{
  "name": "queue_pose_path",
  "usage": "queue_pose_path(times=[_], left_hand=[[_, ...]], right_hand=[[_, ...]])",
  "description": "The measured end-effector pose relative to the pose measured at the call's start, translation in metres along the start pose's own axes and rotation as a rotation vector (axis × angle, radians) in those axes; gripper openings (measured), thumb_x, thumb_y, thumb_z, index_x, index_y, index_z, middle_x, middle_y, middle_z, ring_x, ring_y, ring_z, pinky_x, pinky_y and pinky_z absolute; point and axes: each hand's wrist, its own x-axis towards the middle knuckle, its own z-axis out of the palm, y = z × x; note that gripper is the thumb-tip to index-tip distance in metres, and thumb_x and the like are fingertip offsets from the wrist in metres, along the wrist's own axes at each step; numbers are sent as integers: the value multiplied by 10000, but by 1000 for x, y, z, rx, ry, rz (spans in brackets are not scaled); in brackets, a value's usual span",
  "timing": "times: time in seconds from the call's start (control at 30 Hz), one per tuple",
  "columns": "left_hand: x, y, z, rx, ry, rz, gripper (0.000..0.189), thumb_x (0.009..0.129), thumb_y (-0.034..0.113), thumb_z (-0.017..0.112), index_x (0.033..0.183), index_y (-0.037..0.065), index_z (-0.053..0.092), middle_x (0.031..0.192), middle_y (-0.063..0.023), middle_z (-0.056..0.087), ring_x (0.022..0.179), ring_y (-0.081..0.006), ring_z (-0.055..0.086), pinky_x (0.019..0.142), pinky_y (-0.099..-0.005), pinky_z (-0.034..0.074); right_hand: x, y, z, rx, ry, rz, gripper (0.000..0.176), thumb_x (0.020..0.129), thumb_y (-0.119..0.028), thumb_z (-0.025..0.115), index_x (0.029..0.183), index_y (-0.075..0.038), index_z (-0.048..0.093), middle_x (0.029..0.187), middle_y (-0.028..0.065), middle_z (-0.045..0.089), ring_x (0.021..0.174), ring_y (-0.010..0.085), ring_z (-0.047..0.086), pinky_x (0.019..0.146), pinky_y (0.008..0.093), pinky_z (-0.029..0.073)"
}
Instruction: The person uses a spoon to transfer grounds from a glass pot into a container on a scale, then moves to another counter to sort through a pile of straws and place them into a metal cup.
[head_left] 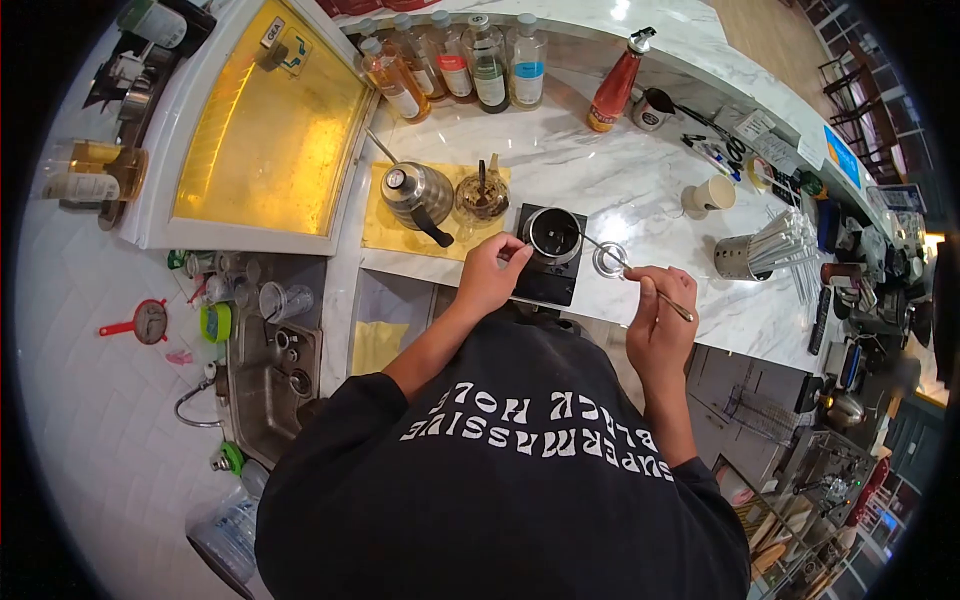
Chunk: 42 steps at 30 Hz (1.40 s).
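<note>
A metal cup [541, 226] with dark contents stands on a flat black scale [548, 288]. The fingers of my left hand [492, 270] are closed against the cup's left side near the rim. My right hand [660, 312] grips a long thin bar spoon [607, 252], which slants left with its far end inside the cup. The spoon's tip is hidden in the dark contents. Left of the cup, a glass vessel [482, 200] with dark residue and a gooseneck kettle [417, 195] rest on a yellow cloth [385, 232]. A small round clear dish [610, 260] lies under the spoon.
Several bottles [486, 65] line the back wall beside a yellow-lit cabinet [270, 130]. A red bottle [612, 90], a paper cup [712, 194] and a holder of straws [738, 257] stand on the right counter. The sink [265, 400] is at lower left.
</note>
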Motion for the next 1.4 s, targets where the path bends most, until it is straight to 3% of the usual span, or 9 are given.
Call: queue_pose_path(times=[0.8, 0.97, 1.4], left_hand=[[-16, 2, 34, -68, 263, -124, 219, 978, 219, 722, 1005, 3, 698, 888, -66, 730, 828, -149, 666, 793, -312, 536], [-18, 2, 39, -88, 318, -114, 220, 976, 219, 722, 1003, 3, 696, 885, -64, 730, 823, -149, 664, 796, -311, 538], [-17, 2, 41, -122, 306, -136, 213, 962, 211, 736, 989, 4, 692, 883, -64, 727, 819, -151, 664, 793, -313, 539]], right_hand=[[4, 33, -5, 174, -156, -213, 109, 941, 16, 656, 1022, -56, 657, 951, 65, 720, 921, 262, 702, 964, 477, 427], [5, 42, -10, 120, -134, -169, 113, 937, 15, 655, 1031, -49, 654, 962, 62, 728, 930, 257, 703, 967, 477, 427], [13, 38, -11, 156, -166, -257, 154, 914, 38, 669, 1034, -58, 667, 966, 65, 722, 955, 253, 701, 944, 463, 436]])
